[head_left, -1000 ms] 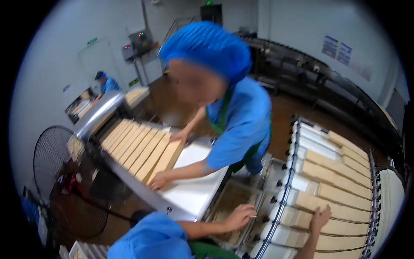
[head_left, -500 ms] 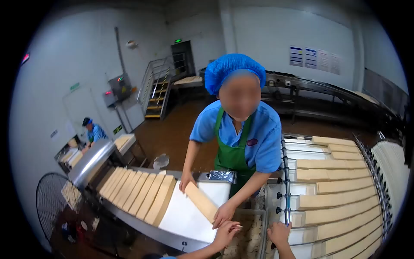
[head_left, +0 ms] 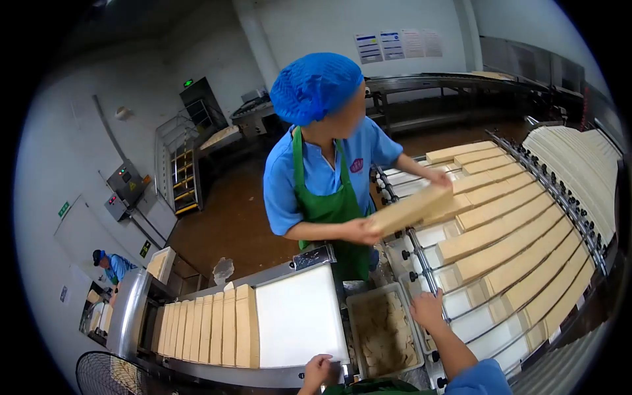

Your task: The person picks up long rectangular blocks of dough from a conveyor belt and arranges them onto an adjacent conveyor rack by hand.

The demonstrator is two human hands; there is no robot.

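Note:
My left hand (head_left: 317, 372) is at the front edge of the white conveyor belt (head_left: 299, 309). Its fingers are loosely bent and apart, with nothing visible in them. My right hand (head_left: 428, 309) is on the metal rail (head_left: 421, 258) along the near side of the roller line, its fingers bent over it. A co-worker in a blue hair cover and green apron (head_left: 329, 214) stands across from me. Both of that person's hands hold a long pale-beige block (head_left: 409, 209), blurred by motion, over the rail. More such blocks (head_left: 507, 227) lie in rows between the thin rods on my right.
Upright beige blocks (head_left: 247, 326) stand side by side on the left belt. A plastic bin (head_left: 409, 352) with beige scraps sits between the two lines. A wire fan guard (head_left: 99, 375) is at lower left. Another person (head_left: 117, 266) works far left.
The co-worker has lifted the block off the white belt and swung it right, over the roller line. My left hand has moved away from it. My view has turned; my right hand stays at the rail.

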